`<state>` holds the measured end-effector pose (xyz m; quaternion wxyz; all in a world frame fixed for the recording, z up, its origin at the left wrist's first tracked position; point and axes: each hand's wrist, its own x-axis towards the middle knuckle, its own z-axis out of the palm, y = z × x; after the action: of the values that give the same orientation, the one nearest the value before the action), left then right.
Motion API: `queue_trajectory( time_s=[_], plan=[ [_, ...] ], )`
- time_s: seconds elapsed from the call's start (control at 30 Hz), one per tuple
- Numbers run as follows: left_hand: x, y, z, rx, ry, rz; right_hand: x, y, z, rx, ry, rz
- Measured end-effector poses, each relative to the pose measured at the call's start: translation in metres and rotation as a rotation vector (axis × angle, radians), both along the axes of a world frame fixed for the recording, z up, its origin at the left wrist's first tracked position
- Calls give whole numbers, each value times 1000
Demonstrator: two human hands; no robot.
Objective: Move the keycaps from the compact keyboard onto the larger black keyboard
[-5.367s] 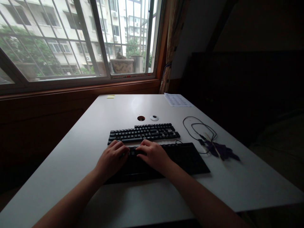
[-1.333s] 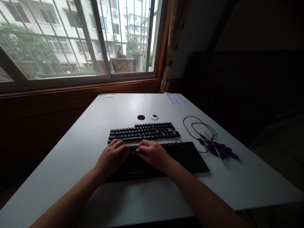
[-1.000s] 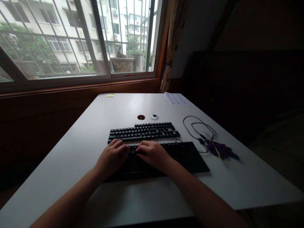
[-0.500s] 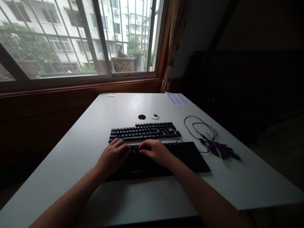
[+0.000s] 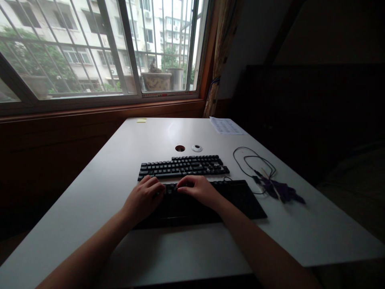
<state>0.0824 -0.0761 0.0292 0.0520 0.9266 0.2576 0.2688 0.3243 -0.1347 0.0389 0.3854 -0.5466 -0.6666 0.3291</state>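
A black keyboard base (image 5: 192,210) lies near the front of the white desk, with a few keycaps (image 5: 171,188) visible along its far edge. My left hand (image 5: 146,196) rests on its left part, fingers curled down over the far edge. My right hand (image 5: 200,190) is at the middle of that same edge, thumb and index finger brought together in a pinch. Anything between those fingertips is too small to make out. Just behind the base, loose black keycaps (image 5: 180,166) are laid out in rows like a keyboard, with some gaps at the right.
Right of the base lie a coiled black cable (image 5: 255,156) and a dark purple cloth item (image 5: 282,190) with a thin stick across it. A cable hole (image 5: 179,148) and its white cover (image 5: 197,148) are behind the keycaps. Printed paper (image 5: 227,125) and a yellow note (image 5: 141,120) lie at the far edge.
My right hand has shifted very slightly, its fingertips a little to the right along the base's far edge. The left hand stays almost in place.
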Motion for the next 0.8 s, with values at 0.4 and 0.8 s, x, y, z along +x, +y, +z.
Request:
queue_trajectory(
  time_s=[0.4,0.8],
  plan=[
    [0,1,-1,-3,4,13,-12,-4,-12,274,-290,0],
    [1,0,-1,-3,4,2,-12,-5,-11,531,-637,62]
  ],
)
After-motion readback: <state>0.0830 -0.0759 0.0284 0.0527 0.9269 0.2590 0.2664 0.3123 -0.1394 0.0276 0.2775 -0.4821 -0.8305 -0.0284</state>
